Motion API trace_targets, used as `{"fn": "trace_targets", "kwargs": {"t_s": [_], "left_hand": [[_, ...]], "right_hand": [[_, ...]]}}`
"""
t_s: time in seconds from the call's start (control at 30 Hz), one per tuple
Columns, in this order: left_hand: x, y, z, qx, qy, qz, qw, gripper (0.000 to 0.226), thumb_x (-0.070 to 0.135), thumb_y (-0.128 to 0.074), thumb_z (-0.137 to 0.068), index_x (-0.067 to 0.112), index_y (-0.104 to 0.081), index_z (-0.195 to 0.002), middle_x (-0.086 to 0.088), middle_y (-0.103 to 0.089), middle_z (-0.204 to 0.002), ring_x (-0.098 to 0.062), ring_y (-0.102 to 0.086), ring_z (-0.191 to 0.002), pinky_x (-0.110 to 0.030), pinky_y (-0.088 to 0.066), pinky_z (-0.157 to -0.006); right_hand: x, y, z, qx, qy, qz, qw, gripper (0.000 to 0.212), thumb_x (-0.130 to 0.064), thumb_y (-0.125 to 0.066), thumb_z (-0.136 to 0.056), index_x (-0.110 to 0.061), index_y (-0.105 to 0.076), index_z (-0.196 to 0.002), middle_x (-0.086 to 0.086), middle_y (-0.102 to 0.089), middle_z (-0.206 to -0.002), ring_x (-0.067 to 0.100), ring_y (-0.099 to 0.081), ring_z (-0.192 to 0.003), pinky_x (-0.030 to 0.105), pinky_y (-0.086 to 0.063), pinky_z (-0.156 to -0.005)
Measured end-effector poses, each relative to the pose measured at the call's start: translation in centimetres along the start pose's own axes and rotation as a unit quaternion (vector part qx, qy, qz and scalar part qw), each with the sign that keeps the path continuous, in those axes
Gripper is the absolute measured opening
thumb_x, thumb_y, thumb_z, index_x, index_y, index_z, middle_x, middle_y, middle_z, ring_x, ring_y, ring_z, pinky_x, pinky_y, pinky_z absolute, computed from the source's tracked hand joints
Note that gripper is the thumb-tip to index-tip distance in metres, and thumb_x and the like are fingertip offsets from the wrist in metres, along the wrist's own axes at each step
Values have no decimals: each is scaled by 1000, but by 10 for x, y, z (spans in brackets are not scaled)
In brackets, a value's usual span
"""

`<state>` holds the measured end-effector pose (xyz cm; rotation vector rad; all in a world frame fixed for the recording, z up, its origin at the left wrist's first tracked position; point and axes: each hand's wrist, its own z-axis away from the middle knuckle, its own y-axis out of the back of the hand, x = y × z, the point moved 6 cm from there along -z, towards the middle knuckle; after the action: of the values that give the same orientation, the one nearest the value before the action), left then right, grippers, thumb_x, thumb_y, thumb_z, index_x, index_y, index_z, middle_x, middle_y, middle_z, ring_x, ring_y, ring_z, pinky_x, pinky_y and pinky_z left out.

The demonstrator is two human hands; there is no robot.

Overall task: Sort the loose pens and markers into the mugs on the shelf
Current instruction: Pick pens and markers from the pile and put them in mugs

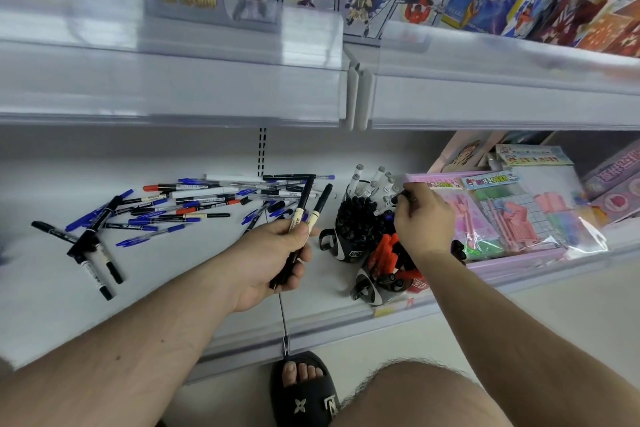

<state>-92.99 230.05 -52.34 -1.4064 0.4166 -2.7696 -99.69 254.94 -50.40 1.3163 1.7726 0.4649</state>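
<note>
Pens: two black ones (304,215) stand up out of your left hand (277,253), fingers and thumb curled round their lower barrels, caps pointing up and away toward the shelf's back wall, long axes leaning a little to the right. Your right hand (424,215) is just right of that, above the mugs, fingertips pinching a dark-capped marker (398,199) whose tip aims left into the rear cluster; how much of its barrel lies under the palm you cannot tell. Directly beneath and left of that hand stands the black mug (349,246) packed with black-capped pens, grey-white markers (372,184) rising behind it. Nearer you, under your right wrist, the second mug (369,288) holds red-capped pens (388,253). Out to the left of your left hand lie the loose pens (194,199), blue, black and red, mostly lying crosswise on the shelf (173,281), with a few black markers (95,253) farther left pointing toward you. Right of your right hand sit pink packaged toys (502,215).
</note>
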Motion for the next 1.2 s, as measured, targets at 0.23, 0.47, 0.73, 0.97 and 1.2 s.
{"fn": "trace_targets", "kwargs": {"t_s": [0.23,0.47,0.73,0.97,1.2], "left_hand": [[1,2,0,16,-2,2,1000,20,25,-52,-101,14,-67,-109,2,-64,-68,-9,-51,-46,-21,-43,-43],[0,3,-1,25,-5,-12,1000,18,23,-52,-102,20,-69,-105,3,-62,-70,-8,-50,-47,-20,-42,-44],[-3,2,-5,18,-12,-30,999,18,22,-54,-101,22,-71,-105,3,-59,-74,-8,-49,-51,-21,-44,-46],[0,6,0,13,-11,-41,999,18,20,-55,-100,23,-72,-105,2,-62,-77,-9,-56,-55,-24,-48,-53],[9,44,51,27,-2,27,999,21,20,-53,-101,17,-73,-106,-2,-61,-75,-14,-54,-59,-27,-47,-53]], "right_hand": [[-6,7,-8,34,-18,-30,999,17,-12,-59,-87,-9,-70,-99,5,-67,-71,30,-63,-69,49,-53,-76],[16,-19,8,-25,4,30,999,17,-16,-57,-84,-11,-71,-94,7,-70,-70,33,-64,-63,41,-52,-73],[26,-65,24,-185,-53,83,978,20,-18,-60,-93,-16,-73,-109,10,-75,-99,35,-68,-91,43,-50,-88],[11,-69,34,-316,-41,231,919,43,-43,-47,-98,-32,-53,-139,3,-39,-155,33,-32,-137,48,-28,-108],[-135,-21,2,-402,-192,-362,819,31,-32,-47,-104,-20,-62,-127,6,-75,-95,19,-56,-54,24,-42,-49]]}}
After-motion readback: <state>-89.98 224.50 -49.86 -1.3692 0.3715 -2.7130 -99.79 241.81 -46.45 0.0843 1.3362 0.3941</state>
